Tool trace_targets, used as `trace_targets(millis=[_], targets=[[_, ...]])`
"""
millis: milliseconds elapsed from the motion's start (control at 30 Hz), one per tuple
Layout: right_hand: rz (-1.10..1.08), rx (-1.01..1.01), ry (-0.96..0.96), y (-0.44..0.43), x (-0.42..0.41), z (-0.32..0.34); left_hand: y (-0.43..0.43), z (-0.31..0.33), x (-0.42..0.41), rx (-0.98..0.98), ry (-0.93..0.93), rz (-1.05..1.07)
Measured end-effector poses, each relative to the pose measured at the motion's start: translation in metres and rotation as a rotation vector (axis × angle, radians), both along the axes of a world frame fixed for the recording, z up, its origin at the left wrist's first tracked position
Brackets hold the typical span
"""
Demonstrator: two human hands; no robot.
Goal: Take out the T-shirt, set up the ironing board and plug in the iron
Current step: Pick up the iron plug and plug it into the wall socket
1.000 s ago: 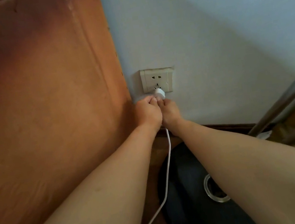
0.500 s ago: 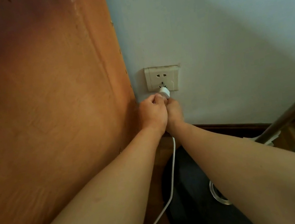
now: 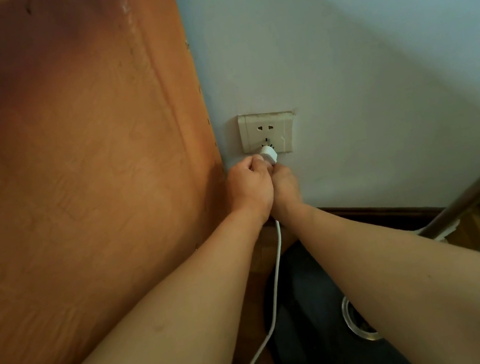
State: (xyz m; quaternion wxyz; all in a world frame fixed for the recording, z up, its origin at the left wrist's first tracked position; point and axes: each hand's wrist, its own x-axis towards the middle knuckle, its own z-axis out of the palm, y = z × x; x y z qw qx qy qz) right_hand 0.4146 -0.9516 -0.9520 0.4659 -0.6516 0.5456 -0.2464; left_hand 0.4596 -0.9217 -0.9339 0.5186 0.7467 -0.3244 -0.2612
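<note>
A cream wall socket (image 3: 267, 132) sits low on the pale wall. A white plug (image 3: 269, 154) is pressed against its lower holes. My left hand (image 3: 249, 188) and my right hand (image 3: 284, 187) are side by side just below the socket, both closed around the plug. The white cord (image 3: 277, 287) runs down from the hands between my forearms to the bottom edge. The iron, the ironing board and the T-shirt are out of view.
An orange-brown wooden panel (image 3: 75, 193) fills the left side, right beside the socket. A dark round base (image 3: 311, 313) with a clear ring lies on the floor below. Grey metal tubes (image 3: 476, 196) slant in at the right. A dark skirting board (image 3: 374, 211) lines the wall.
Both hands have moved the plug up a little, from just under the socket plate onto its lower holes. The camera has shifted slightly.
</note>
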Motion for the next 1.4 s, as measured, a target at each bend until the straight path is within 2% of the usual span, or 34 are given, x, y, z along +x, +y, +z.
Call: trace_targets(millis=[267, 367, 667, 833, 1067, 1233, 1400], targets=[[0.087, -0.030, 0.021, -0.009, -0.008, -0.007, 0.001, -0.002, -0.003, 0.010, -0.037, -0.004], [0.057, 0.030, -0.023, -0.014, -0.007, -0.010, 0.000, 0.001, -0.005, 0.002, -0.037, 0.012], [0.050, 0.009, 0.001, -0.021, -0.004, -0.010, -0.004, 0.001, -0.006, 0.031, -0.037, -0.017], [-0.190, -0.078, -0.060, -0.014, -0.001, -0.013, -0.002, 0.001, -0.005, 0.000, 0.000, -0.042], [-0.219, -0.066, -0.220, -0.019, 0.002, -0.001, -0.007, 0.008, -0.001, -0.007, 0.204, 0.052], [-0.336, 0.024, -0.322, -0.026, 0.012, 0.001, -0.015, 0.008, 0.004, -0.056, 0.225, 0.067], [-0.309, 0.091, -0.245, -0.031, 0.011, 0.008, -0.006, 0.027, 0.005, 0.045, 0.124, -0.088]])
